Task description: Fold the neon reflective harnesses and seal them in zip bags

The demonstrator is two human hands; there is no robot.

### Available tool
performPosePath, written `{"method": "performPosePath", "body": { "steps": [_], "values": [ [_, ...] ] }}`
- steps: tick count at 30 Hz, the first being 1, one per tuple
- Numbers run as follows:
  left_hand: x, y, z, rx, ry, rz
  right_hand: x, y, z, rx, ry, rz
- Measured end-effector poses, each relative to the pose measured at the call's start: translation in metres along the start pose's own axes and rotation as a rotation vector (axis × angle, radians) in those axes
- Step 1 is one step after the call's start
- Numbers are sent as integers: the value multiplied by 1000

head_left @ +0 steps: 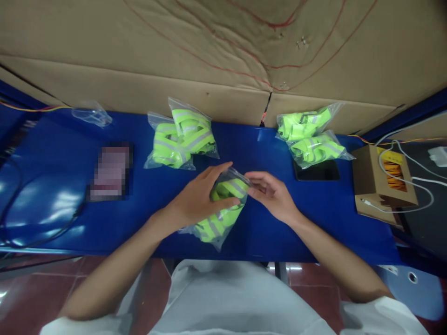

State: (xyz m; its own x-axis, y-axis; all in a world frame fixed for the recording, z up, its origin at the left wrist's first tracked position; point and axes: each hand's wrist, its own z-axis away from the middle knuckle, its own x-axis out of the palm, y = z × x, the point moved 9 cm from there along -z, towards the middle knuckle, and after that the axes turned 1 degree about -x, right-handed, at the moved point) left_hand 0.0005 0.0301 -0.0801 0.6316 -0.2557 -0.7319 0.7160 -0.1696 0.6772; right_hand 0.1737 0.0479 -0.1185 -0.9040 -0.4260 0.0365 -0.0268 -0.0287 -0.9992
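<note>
A clear zip bag (223, 211) with neon yellow-green reflective straps inside lies at the table's front middle, tilted. My left hand (197, 197) grips it from the left, its thumb across the front and its fingers along the top edge. At the bag's upper right corner, my right hand (270, 193) pinches the clear plastic edge between thumb and fingers. Behind my left hand lie two similar filled bags (183, 137), overlapping. Two more bags (310, 135) rest at the back right, one partly over a dark phone (317, 171).
A blue table (258, 237) spans the view, backed by a cardboard panel (157, 79) with red wire. On the right stand an open cardboard box (370, 179) and a white cable (431, 195). On the left are a blurred-out flat object (111, 172), crumpled clear plastic (94, 115) and black cables (42, 239).
</note>
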Motion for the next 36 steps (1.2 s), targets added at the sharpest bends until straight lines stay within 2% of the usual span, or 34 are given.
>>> {"method": "performPosePath", "body": {
  "steps": [2,5,9,13,18,20,25,27,30,34,36],
  "values": [
    [13,-8,-2,-26,-39,205,14,0,3,-3,-130,61],
    [25,-14,-5,-46,-11,501,31,-4,10,-68,-280,161],
    [33,-10,-5,-24,-46,693,42,-13,14,-185,-368,245],
    [35,-13,-4,-94,-115,787,40,-24,14,-234,-346,282],
    [42,-28,-7,-222,-226,886,18,-39,11,-271,-133,288],
    [44,-30,-7,-223,-246,903,17,-41,11,-283,-137,315],
    [46,-24,-3,-182,-295,963,57,-33,20,-293,-496,464],
    [47,-23,-2,-196,-318,968,68,-31,21,-308,-538,535],
    [44,-24,-2,-216,-297,1012,73,-32,18,-355,-475,562],
    [32,-29,-4,-187,-178,1098,61,-44,22,-520,-269,596],
    [30,-28,-2,-156,-166,1132,59,-48,29,-591,-231,697]
  ]
}}
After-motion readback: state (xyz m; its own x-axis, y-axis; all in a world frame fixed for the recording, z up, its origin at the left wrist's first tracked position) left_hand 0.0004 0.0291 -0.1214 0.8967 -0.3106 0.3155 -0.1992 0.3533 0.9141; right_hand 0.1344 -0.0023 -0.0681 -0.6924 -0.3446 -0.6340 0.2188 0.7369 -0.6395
